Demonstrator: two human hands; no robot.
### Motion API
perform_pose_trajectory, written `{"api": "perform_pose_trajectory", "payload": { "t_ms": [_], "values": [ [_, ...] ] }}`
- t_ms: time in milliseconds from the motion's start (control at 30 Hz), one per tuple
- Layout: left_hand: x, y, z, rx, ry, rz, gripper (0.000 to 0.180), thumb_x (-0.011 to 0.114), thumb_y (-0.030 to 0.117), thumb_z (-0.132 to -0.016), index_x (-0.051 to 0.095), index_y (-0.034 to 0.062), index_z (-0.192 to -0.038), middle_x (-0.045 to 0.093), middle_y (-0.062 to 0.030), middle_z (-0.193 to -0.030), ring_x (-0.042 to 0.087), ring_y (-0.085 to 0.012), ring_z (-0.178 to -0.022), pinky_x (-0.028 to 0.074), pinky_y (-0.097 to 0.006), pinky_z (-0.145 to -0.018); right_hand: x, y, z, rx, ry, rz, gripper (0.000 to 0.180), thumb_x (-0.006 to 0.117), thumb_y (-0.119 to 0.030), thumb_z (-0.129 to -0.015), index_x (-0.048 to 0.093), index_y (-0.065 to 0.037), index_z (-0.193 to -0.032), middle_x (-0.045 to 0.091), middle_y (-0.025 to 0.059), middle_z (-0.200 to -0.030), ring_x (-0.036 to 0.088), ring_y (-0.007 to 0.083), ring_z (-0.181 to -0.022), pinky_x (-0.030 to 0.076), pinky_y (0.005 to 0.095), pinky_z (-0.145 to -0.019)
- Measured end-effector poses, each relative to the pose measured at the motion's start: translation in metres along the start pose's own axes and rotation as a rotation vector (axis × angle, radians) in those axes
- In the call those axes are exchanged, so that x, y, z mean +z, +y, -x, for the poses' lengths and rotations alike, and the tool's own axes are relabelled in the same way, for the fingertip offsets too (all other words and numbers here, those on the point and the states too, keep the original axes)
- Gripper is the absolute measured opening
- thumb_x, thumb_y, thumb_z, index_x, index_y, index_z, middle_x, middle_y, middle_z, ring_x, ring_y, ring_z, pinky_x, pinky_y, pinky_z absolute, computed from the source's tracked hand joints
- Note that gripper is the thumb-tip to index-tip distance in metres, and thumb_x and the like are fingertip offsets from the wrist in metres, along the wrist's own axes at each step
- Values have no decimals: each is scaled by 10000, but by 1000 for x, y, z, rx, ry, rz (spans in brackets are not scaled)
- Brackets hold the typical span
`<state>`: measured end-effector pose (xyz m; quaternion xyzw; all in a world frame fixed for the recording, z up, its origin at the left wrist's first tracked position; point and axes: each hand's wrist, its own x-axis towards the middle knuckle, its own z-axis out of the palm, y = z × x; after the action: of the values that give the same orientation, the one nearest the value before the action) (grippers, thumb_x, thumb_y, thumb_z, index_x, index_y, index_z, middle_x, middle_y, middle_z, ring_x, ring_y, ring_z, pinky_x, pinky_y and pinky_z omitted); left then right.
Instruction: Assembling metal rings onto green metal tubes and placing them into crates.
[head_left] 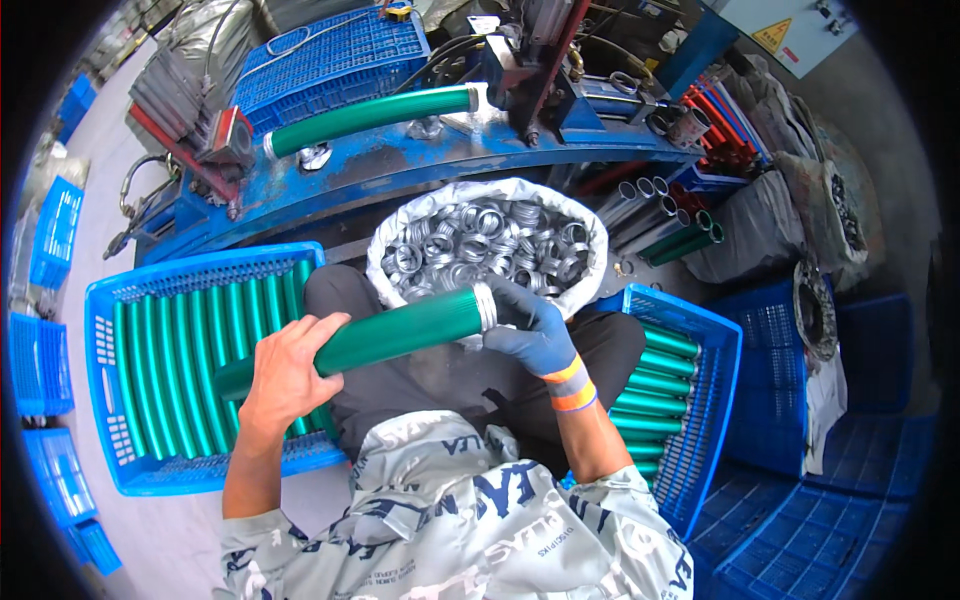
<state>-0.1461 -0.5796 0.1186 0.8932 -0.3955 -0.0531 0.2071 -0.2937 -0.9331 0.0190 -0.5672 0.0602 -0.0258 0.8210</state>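
Cluttered workshop floor, blue plastic crates on every side and a blue machine bench ahead with a green hose clamped on it. Just below the bench sits a white sack of metal rings, and right in front of the sack a green tube is held across the person's lap. The bare left hand wraps its fingers around the tube's near end; the gloved right hand closes its fingers over the far end, seemingly seating a silver ring. Pressing it square looks the step in hand
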Motion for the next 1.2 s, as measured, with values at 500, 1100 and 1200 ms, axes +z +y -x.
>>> {"api": "perform_pose_trajectory", "payload": {
  "t_ms": [500, 1100, 1200],
  "values": [
    [21, -7, 4, -43, 107, 164, 707, 841, 142, -705, 757, 132, -1408, 780, -124, -1123, 776, -390, -1029, 639, -481, -882, -93, 23, -63, -104, 132, 161, 854, 890, -226, -981, 517, -35, -1724, 664, 156, -1625, 695, 317, -1430, 570, 457, -1192],
    [41, -15, 8, -244, 554, 1562, 742, 796, 453, -1032, 558, 2, -1572, 734, -178, -1291, 697, -279, -1197, 561, -443, -1072, -109, 99, -54, 162, 388, 1026, 264, 853, -365, -991, 881, -122, -1091, 808, 179, -1358, 808, 385, -1132, 641, 489, -962],
    [64, -12, 20, -308, 649, 1755, 617, 754, 460, -1104, 602, 59, -1547, 709, -199, -1483, 694, -332, -1353, 551, -494, -1201, -78, 86, -35, 156, 313, -559, 688, 806, -558, -1061, 694, -67, -1530, 726, 148, -1515, 723, 404, -1380, 657, 480, -1037]
  ]
}}
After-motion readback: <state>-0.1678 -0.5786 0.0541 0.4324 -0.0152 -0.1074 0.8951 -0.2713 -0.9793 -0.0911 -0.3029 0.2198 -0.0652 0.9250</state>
